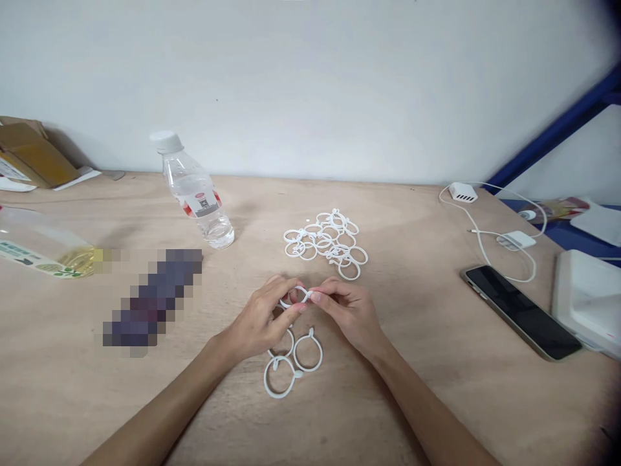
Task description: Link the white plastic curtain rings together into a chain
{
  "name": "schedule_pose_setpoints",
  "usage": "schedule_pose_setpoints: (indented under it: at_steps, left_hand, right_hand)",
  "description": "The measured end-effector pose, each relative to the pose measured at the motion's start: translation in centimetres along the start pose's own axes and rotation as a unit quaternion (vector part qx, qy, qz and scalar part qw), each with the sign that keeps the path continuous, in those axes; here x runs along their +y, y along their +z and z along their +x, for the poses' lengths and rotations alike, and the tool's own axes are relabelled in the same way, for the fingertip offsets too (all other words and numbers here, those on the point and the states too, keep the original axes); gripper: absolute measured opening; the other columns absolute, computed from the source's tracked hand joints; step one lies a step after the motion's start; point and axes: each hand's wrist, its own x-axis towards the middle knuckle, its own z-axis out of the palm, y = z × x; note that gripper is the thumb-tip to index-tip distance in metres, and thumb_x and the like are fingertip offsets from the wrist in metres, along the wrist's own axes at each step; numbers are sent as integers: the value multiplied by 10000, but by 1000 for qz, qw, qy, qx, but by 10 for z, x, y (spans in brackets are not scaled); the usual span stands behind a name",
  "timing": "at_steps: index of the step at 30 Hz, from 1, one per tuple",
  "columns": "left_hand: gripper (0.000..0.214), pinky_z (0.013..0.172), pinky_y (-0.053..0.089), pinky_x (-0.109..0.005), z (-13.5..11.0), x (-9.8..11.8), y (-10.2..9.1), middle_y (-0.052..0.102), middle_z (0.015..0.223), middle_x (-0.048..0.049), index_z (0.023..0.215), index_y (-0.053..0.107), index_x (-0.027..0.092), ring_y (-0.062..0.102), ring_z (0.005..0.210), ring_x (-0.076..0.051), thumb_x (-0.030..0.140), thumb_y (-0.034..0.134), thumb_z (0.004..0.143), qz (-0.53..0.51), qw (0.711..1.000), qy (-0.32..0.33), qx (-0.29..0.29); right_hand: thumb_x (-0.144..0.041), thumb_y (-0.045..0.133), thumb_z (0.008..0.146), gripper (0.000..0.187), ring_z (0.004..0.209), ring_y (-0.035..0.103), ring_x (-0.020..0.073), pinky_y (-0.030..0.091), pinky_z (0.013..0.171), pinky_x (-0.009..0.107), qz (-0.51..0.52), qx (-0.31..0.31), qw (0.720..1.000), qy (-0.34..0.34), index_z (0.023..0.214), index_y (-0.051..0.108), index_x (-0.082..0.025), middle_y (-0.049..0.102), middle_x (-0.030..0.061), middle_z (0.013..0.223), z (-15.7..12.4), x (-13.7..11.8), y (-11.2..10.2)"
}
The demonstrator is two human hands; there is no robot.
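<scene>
My left hand (264,318) and my right hand (347,310) meet over the middle of the wooden table (417,388). Both pinch one white plastic ring (297,296) between their fingertips. Just below the hands lie three more white rings (291,362), linked or touching, flat on the table. Behind the hands, a pile of several loose white rings (326,243) rests on the wood.
A clear water bottle (196,194) stands at the back left, near an oil bottle (46,249) lying down and a cardboard box (29,155). To the right lie a dark phone (521,310), a white charger with cables (463,192) and a white box (589,298).
</scene>
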Motion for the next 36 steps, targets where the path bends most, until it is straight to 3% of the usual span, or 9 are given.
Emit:
schedule_pose_setpoints:
  at_steps: [3, 6, 9, 12, 17, 23, 29, 33, 36]
  left_hand:
    - [269, 697, 477, -274, 0, -1, 0, 579, 841, -30, 1113, 575, 181, 556, 791, -165, 356, 545, 911, 18, 1000, 3, -5]
    - [263, 729, 480, -285, -1, -1, 1, 576, 847, -33, 1113, 577, 183, 546, 796, -168, 346, 552, 908, 29, 999, 12, -17]
    - [268, 768, 474, -300, -1, -1, 1, 579, 851, -38, 1115, 577, 167, 538, 813, -172, 338, 550, 910, 29, 999, 23, -22]
    - [277, 779, 467, -309, -1, -2, 1, 585, 856, -43, 1128, 571, 156, 538, 836, -180, 331, 541, 915, 27, 999, 22, -18]
    - [272, 831, 436, -343, 1, -2, 1, 599, 855, -37, 1118, 575, 169, 537, 858, -191, 343, 547, 910, 39, 999, 30, -3]
    - [267, 846, 415, -363, 1, -1, 0, 614, 877, -45, 1117, 566, 160, 535, 865, -195, 336, 528, 920, 49, 998, 33, -13]
    - [337, 954, 384, -424, 0, 2, -3, 618, 1122, -98, 1166, 585, 175, 540, 1064, -246, 366, 570, 889, 40, 997, 49, -49]
    - [511, 1042, 354, -452, -1, -1, -2, 533, 1322, -119, 1285, 531, 206, 471, 1235, -287, 442, 628, 841, 18, 999, 28, -12]
    - [536, 1019, 392, -445, -1, -5, 1, 588, 1274, -107, 1303, 511, 223, 526, 1181, -273, 442, 645, 833, 6, 1000, 24, 20]
  right_hand:
    - [-341, 636, 800, 180, 595, 492, 143, 402, 587, 300, -92, 93, 991, -28, 718, 709, -199, 599, 9, 634, 2, 3, -9]
    - [-305, 634, 782, 137, 635, 503, 182, 417, 662, 349, -277, 209, 935, -75, 761, 712, -194, 583, 23, 617, 6, 11, -25]
    - [-307, 649, 752, 134, 682, 498, 218, 409, 710, 386, -403, 207, 888, -78, 770, 715, -192, 558, 33, 602, 9, 21, -35]
    - [-282, 605, 775, 157, 663, 483, 205, 395, 697, 368, -445, 168, 877, -75, 659, 674, -203, 545, 27, 584, 10, 24, -35]
    - [-292, 585, 771, 190, 510, 443, 130, 382, 595, 292, -365, 159, 913, -83, 606, 606, -199, 445, -41, 481, 6, 9, -23]
    - [-357, 570, 768, 188, 413, 416, 92, 331, 427, 230, -180, 104, 978, 4, 686, 589, -188, 456, -58, 462, -4, -4, -10]
    - [-215, 561, 724, 88, 498, 490, 99, 380, 480, 221, -118, 38, 992, -17, 639, 563, -193, 555, -29, 549, -9, -1, -4]
    - [-208, 586, 743, 70, 568, 538, 117, 435, 552, 242, -92, 7, 995, -39, 675, 599, -196, 601, -14, 621, -10, 0, -1]
    - [-217, 626, 738, 51, 622, 565, 133, 463, 600, 261, -73, -12, 996, -54, 692, 618, -198, 623, -3, 657, -10, -1, 2]
